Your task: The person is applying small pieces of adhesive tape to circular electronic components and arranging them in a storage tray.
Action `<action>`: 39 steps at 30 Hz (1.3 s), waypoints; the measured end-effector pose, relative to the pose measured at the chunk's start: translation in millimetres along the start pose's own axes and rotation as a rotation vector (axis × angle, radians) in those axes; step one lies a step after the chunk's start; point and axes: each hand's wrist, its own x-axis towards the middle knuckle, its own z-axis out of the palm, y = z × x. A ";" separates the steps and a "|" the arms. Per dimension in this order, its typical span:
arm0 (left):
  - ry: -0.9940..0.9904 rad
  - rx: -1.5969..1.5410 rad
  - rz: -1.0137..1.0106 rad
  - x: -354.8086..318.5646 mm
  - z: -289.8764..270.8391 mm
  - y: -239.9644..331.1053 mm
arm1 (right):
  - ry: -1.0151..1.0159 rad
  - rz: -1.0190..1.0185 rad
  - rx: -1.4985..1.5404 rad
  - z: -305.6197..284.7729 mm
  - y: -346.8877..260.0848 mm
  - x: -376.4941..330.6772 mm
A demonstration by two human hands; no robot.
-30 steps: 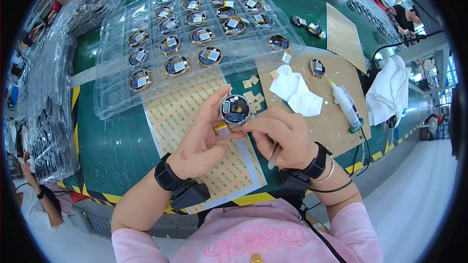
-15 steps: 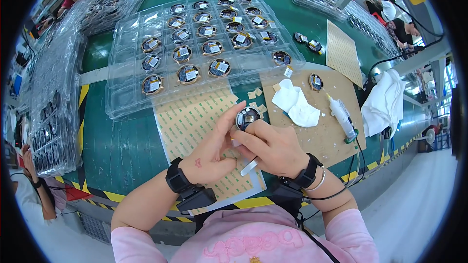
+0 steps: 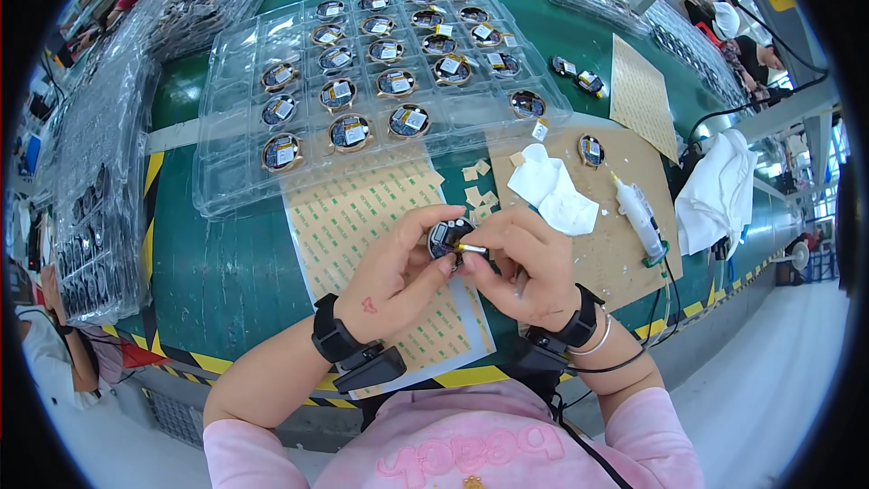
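Note:
My left hand [image 3: 391, 279] is closed round the edge of an open, round watch body [image 3: 442, 237], with dark circuit parts showing inside. A small silver battery with a yellow end [image 3: 472, 248] is pinched between the thumb and forefinger of my right hand [image 3: 536, 258], right at the watch body. My fingers partly cover both pieces. Something pale shows between the curled fingers of my right hand, too small to make out. Below my hands lies a tan adhesive sheet with green print [image 3: 348, 217].
A clear plastic tray [image 3: 226, 140] of several watch bodies lies ahead. To the right are brown cardboard [image 3: 579, 258], crumpled white cloth [image 3: 557, 195], a loose watch body [image 3: 591, 150] and a glue syringe [image 3: 639, 219]. Small tan pieces [image 3: 480, 197] lie beyond my hands.
My right hand has turned and lifted slightly, now showing the battery in its fingertips. The pale strip that stuck out below it no longer shows there. The watch body has tilted in my left hand.

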 end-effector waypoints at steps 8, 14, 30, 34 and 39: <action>0.002 -0.034 -0.017 0.2 3.4 1.7 | 0.000 0.142 0.069 -2.1 -1.0 -0.4; 0.023 0.002 -0.094 -2.0 2.8 7.1 | 0.009 0.145 0.062 -2.3 -1.5 -1.6; 0.128 0.045 -0.092 0.0 5.3 10.3 | -0.033 0.258 0.146 0.8 -3.9 -6.9; 0.145 0.057 -0.069 -0.7 4.5 8.0 | 0.013 0.309 0.203 7.5 -6.2 -9.4; 0.146 0.042 -0.064 0.5 4.2 6.7 | 0.019 0.320 0.219 9.6 -4.9 -9.7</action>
